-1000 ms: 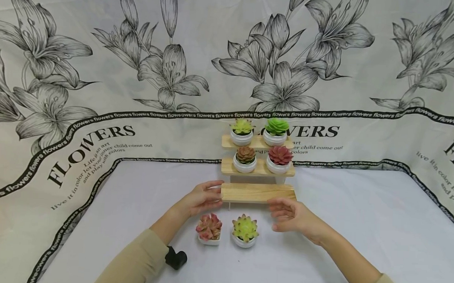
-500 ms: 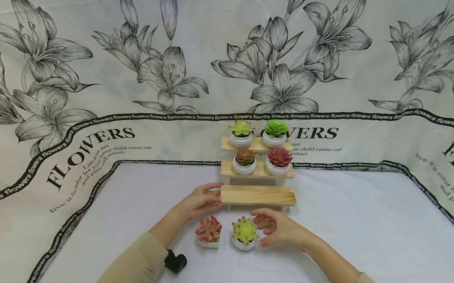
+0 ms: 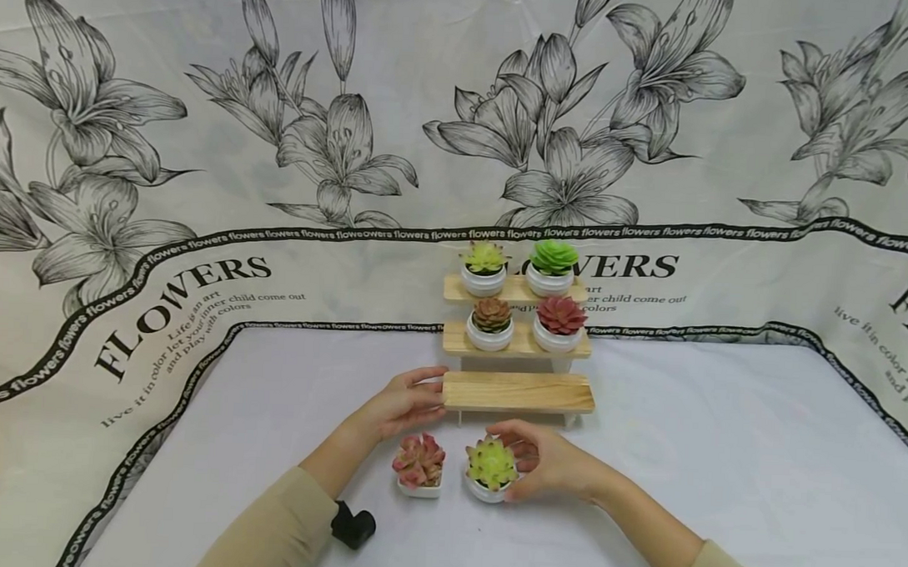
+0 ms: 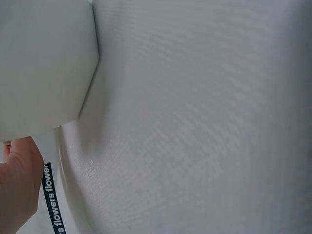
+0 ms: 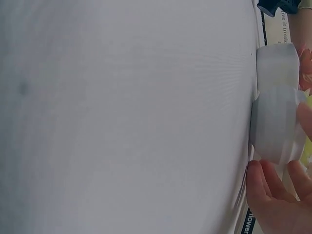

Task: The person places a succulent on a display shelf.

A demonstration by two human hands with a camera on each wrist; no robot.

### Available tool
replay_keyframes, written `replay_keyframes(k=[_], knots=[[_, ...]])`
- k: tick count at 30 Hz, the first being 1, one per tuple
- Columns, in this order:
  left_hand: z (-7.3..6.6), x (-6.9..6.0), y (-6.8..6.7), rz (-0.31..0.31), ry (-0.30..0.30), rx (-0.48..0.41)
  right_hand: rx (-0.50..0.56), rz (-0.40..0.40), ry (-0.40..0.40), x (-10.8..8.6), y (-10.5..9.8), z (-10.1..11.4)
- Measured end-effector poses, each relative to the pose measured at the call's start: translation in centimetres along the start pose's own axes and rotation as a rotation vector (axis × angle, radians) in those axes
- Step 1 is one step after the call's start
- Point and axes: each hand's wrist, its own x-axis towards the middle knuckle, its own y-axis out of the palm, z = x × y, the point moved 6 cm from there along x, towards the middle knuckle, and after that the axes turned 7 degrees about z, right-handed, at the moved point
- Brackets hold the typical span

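A yellow-green potted succulent [image 3: 491, 464] stands on the white cloth, its round white pot [image 5: 275, 126] seen side-on in the right wrist view. My right hand [image 3: 549, 462] has its thumb and fingers curled round that pot's right side. The fingers of my left hand [image 3: 405, 403] touch the left end of the lowest board of a tiered wooden stand [image 3: 518, 392]; some fingertips are hidden. Between my arms, a pink-red succulent [image 3: 420, 459] in a small angular white pot stands left of the yellow-green one. A white pot [image 4: 44, 68] partly covers my left hand in the left wrist view.
On the stand's middle board sit a brown succulent [image 3: 491, 318] and a dark red one [image 3: 560, 319]. Its top board carries a yellowish succulent [image 3: 484, 259] and a bright green one [image 3: 553, 260]. A flower-printed cloth [image 3: 338, 171] hangs behind.
My right hand has moved from the right end of the lowest board down and left to the yellow-green succulent, closing round its pot. My left hand stays at the stand.
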Motion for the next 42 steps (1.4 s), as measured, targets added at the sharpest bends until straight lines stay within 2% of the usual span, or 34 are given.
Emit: replay_keyframes(k=[5,13,27,32,42], knots=[[0.1,0.1,-0.1,-0.003,0.003,-0.005,0.003,0.016,0.010,0.3,0.4,0.0],[0.0,0.1,-0.1,0.003,0.013,-0.008,-0.001,0.038,-0.022,0.8,0.9,0.3],[0.1,0.1,-0.1,0.013,0.012,0.001,-0.034,-0.005,0.040,0.9,0.8,0.1],[0.3,0.1,0.0,0.013,0.006,0.008,-0.051,-0.026,0.067,0.7,0.3,0.6],[-0.1,0.1,0.0,0.006,0.004,0.012,-0.071,-0.084,0.067,1.0,-1.0,2.4]])
